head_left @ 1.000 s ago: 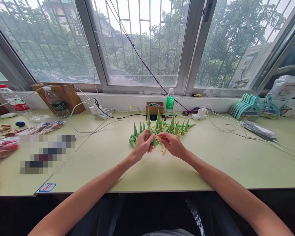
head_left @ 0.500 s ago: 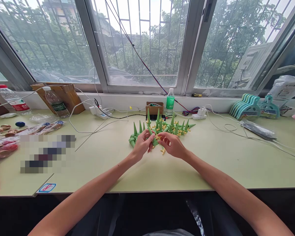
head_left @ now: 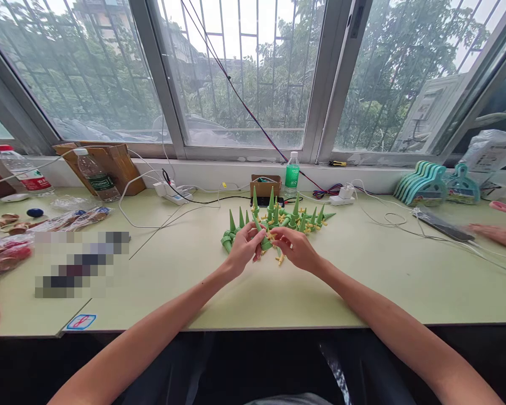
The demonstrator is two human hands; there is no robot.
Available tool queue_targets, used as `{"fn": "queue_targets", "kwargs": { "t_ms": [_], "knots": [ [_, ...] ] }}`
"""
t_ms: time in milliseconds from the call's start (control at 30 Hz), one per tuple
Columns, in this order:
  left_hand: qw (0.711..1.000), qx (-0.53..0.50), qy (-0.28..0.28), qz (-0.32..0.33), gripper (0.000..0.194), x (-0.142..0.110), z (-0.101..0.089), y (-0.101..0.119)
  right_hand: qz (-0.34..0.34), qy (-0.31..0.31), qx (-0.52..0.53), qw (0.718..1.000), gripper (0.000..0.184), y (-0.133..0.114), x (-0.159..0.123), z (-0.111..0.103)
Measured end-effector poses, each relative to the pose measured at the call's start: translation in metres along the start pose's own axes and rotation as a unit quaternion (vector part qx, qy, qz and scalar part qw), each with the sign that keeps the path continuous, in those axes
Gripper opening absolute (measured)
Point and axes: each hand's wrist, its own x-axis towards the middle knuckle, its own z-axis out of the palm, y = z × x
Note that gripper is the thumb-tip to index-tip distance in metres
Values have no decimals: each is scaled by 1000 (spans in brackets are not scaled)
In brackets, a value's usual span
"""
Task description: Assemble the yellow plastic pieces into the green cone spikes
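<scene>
My left hand (head_left: 243,247) is closed around a green cone-shaped watering spike (head_left: 265,244), held tilted with its point up. My right hand (head_left: 296,246) pinches at the spike's right side, thumb and fingertips together on a small yellow valve piece, mostly hidden by the fingers. Behind both hands stands a cluster of similar green spikes (head_left: 295,214) with yellow valves, some upright and others lying down. One loose yellow valve (head_left: 280,260) rests on the table just below my right fingertips.
A small cardboard box (head_left: 265,185) and a green-labelled bottle (head_left: 292,171) stand behind the spikes. White cables and a power strip (head_left: 176,194) run along the back. Teal hangers (head_left: 421,183) sit at right, near another person's hand (head_left: 500,235). Wrapped items (head_left: 12,253) lie far left.
My hands stay almost in place, with only slight finger movement at the spike. At the right edge, another person's hand and a pink object have come further into view.
</scene>
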Motion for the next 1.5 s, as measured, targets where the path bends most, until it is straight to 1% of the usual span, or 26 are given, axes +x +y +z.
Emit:
{"fn": "queue_targets", "kwargs": {
  "t_ms": [200,467,1500],
  "knots": [
    [1000,25,0,17,30,0,0,-1,6,-5,-6,1000,17,1,0,0],
    [998,47,-3,31,28,-2,1,1,17,-15,-11,1000,19,0,0,0],
    [998,62,0,29,33,-2,3,4,28,-23,-6,999,18,1,-1,0]
  ]
}}
